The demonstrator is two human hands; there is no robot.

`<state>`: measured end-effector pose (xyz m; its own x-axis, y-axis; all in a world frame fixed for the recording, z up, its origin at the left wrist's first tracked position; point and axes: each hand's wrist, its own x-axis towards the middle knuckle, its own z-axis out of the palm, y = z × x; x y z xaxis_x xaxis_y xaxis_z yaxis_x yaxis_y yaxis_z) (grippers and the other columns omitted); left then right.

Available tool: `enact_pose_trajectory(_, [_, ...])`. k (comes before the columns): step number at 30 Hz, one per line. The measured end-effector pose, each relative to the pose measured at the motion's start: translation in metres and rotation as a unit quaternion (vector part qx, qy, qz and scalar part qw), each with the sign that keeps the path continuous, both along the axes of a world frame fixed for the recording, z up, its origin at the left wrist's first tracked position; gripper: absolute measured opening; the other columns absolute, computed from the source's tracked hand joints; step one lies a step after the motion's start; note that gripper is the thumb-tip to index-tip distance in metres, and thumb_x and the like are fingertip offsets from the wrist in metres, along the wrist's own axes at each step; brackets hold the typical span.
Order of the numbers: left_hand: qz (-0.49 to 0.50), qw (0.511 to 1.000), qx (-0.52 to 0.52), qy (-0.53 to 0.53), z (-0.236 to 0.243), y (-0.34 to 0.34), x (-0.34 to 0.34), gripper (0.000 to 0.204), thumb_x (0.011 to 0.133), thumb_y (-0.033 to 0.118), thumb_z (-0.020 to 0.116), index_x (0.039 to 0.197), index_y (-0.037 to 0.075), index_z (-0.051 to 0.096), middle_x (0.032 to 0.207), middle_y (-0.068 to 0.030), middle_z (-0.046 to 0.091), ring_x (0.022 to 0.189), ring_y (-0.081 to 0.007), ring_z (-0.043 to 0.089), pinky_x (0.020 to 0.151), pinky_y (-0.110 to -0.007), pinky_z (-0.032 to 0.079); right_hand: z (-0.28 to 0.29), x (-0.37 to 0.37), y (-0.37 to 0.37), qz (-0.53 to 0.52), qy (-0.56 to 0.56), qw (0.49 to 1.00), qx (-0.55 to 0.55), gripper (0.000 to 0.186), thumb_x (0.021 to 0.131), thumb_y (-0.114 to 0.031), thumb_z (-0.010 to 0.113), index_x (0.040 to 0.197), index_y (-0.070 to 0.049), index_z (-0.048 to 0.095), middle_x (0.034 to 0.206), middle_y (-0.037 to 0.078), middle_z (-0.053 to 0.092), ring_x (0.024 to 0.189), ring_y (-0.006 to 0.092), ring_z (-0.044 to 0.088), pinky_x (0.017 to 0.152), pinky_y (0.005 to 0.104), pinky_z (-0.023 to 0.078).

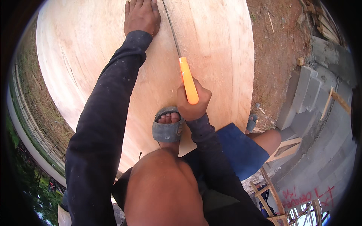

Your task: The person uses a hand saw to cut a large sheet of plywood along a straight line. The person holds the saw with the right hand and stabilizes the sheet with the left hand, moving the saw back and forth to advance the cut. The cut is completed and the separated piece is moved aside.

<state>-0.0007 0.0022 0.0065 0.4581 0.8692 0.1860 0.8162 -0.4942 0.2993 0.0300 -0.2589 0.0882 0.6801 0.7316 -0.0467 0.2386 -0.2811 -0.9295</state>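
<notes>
A pale plywood sheet (71, 56) fills the middle of the head view. My left hand (141, 17) lies flat on it at the top, fingers open, just left of a thin saw blade (172, 32). My right hand (194, 100) grips the saw's orange handle (187, 77), with the blade pointing up the sheet along its surface. My sandalled foot (168, 124) rests on the plywood beside my right hand, below the handle. The far end of the blade runs out of the top of the frame.
Bare dirt (279, 34) borders the sheet on the right, with grey concrete blocks (301, 98), scrap lumber (326, 26) and wooden framing (271, 203) beyond. Dry grass (37, 94) lies to the left. My bent knee (162, 192) fills the lower middle.
</notes>
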Motion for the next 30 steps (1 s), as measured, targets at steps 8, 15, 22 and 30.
enact_pose_trajectory(8, [0.007,1.0,-0.008,0.011,-0.001,-0.003,-0.016,0.054,0.108,0.027,0.03,0.15,-0.005,0.037,0.159,-0.0216,0.033,0.151,-0.0331,0.025,0.125,-0.045,0.017,0.059,-0.022,-0.164,0.101,-0.086,0.988,-0.082,0.026,0.076,0.008,0.062,0.101,0.013,0.068,0.087,0.025,0.072,0.07,0.0311,0.074,0.062,0.0325,0.058])
enact_pose_trajectory(15, [0.009,1.0,-0.003,0.013,-0.004,-0.008,-0.006,0.053,0.108,0.027,0.031,0.15,-0.005,0.038,0.159,-0.022,0.033,0.151,-0.034,0.025,0.125,-0.045,0.017,0.036,-0.035,-0.142,0.155,-0.059,0.984,-0.07,0.032,0.076,0.006,0.061,0.106,0.015,0.066,0.078,0.022,0.068,0.057,0.0297,0.067,0.055,0.0354,0.054])
enact_pose_trajectory(22, [-0.013,1.0,-0.015,0.001,-0.018,0.003,-0.015,0.066,0.104,0.041,0.043,0.155,0.003,0.028,0.163,-0.019,0.024,0.153,-0.0345,0.017,0.125,-0.05,0.016,0.044,-0.014,-0.149,0.107,-0.092,0.984,-0.105,0.032,0.078,0.007,0.062,0.11,0.013,0.067,0.085,0.02,0.071,0.06,0.0285,0.068,0.057,0.0313,0.054])
enact_pose_trajectory(30, [0.006,0.996,-0.037,-0.078,0.01,-0.083,-0.014,0.052,0.108,0.033,0.035,0.152,0.005,0.04,0.16,-0.0159,0.035,0.151,-0.0344,0.025,0.124,-0.05,0.019,0.114,-0.01,-0.101,0.103,0.084,0.984,-0.119,0.063,0.084,-0.001,0.065,0.142,0.012,0.045,0.115,0.028,0.068,0.091,0.0255,0.073,0.079,0.03,0.055])
